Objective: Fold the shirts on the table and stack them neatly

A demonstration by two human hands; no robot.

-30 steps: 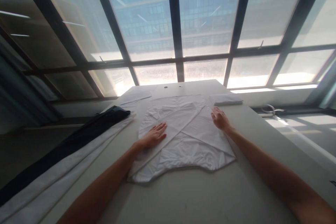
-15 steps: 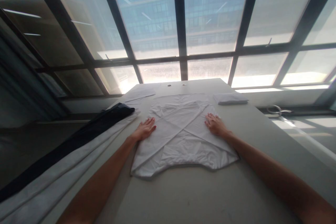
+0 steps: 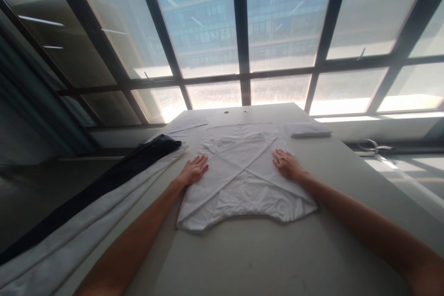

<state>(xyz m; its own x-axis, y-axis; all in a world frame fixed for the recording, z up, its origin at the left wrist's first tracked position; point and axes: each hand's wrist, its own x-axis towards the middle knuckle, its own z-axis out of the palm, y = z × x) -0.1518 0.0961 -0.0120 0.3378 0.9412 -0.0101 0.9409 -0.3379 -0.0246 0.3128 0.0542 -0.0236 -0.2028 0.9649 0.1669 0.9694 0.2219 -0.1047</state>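
A white garment [image 3: 239,180] lies spread on the white table [image 3: 239,259], its two long pieces crossed over its middle and its near edge curved and wrinkled. My left hand [image 3: 194,169] rests flat on the garment's left edge, fingers stretched out. On the right edge lies my right hand [image 3: 287,163], palm down with its fingers extended. Neither hand grips anything.
Dark cloth [image 3: 138,162] and white cloth [image 3: 104,212] hang along the table's left side. A folded white cloth [image 3: 308,130] lies at the back right, and flat white cloth [image 3: 187,122] at the back left. Windows stand behind the table.
The whole view has shifted slightly. Both hands stay in nearly the same places on the garment.
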